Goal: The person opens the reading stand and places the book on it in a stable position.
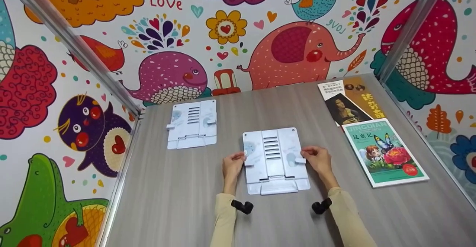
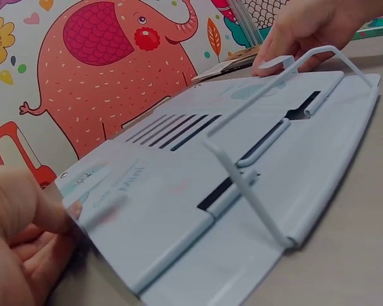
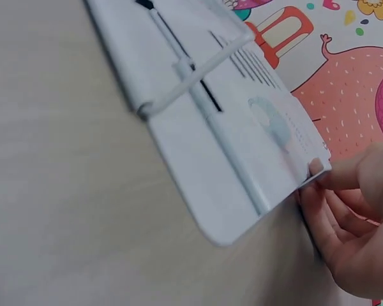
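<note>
So, here's the white stand (image 1: 284,167), out in the middle of the tabletop (image 1: 178,202), slotted face up, its wire loop (image 2: 247,190) rising at the near edge, and there's a hand on either side of it! The left hand (image 1: 233,167) pinches the left edge, thumb at the rim, fingers tucked beneath. Across the way, the right hand (image 1: 320,161) has thumb and fingers closed on the right edge, just beside the small tab (image 1: 300,160). Narrow grips, both of them, only the thin panel caught between, and the whole stand sits squarely between the hands. Fully on the table or slightly raised? Can't tell.

Farther back on the left lies a second stand (image 1: 192,124), well apart from the left hand, wood grain showing between. Over on the right, a green book (image 1: 386,152) lies beyond the right hand, a gap separating them, and a darker book (image 1: 349,103) meets its far edge. The tabletop runs back to the cartoon wall (image 1: 238,59); on the near side, more of it shows between two beige sleeves (image 1: 225,217).
</note>
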### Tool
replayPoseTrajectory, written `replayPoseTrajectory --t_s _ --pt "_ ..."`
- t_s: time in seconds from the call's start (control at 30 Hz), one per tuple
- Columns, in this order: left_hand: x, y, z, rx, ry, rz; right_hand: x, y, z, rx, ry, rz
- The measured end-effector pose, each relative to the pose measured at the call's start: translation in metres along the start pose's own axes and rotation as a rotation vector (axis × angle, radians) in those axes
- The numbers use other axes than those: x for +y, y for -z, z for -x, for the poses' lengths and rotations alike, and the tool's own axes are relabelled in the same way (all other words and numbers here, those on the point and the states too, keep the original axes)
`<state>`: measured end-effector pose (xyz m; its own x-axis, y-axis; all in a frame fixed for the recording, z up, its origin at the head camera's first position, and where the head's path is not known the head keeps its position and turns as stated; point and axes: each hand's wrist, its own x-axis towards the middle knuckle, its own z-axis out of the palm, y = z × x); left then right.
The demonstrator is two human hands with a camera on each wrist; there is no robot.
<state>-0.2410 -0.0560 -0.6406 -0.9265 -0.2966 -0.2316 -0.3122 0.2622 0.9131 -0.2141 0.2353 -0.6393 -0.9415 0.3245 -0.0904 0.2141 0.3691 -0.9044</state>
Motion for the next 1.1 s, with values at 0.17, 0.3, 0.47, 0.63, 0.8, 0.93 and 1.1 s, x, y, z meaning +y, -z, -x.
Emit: replayPoseTrajectory --t_s 0.17,0.3,0.47,0.63,0.8,0.93,1.1 --pt "0.004 0.007 0.001 -0.048 -0.040 0.040 -0.009 0.003 0.000 -0.034 -0.112 -0.061" --pt "0.011 0.014 0.004 -0.066 -0.107 0.061 -0.017 0.008 0.002 -0.052 -0.129 -0.093" --pt "0.020 0.021 0.009 -0.071 -0.205 0.089 -0.027 0.017 0.004 -0.064 -0.085 -0.179" --pt "0.029 0.025 0.013 -0.060 -0.251 0.167 -0.035 0.024 0.005 -0.069 -0.031 -0.248" --pt "0.038 0.030 0.018 -0.057 -0.306 0.205 -0.043 0.028 0.008 -0.067 0.013 -0.285" --pt "0.045 0.033 0.021 -0.050 -0.336 0.207 -0.049 0.032 0.012 -0.068 0.038 -0.282" --pt "0.058 0.039 0.028 -0.047 -0.384 0.201 -0.057 0.040 0.018 -0.073 0.061 -0.285"
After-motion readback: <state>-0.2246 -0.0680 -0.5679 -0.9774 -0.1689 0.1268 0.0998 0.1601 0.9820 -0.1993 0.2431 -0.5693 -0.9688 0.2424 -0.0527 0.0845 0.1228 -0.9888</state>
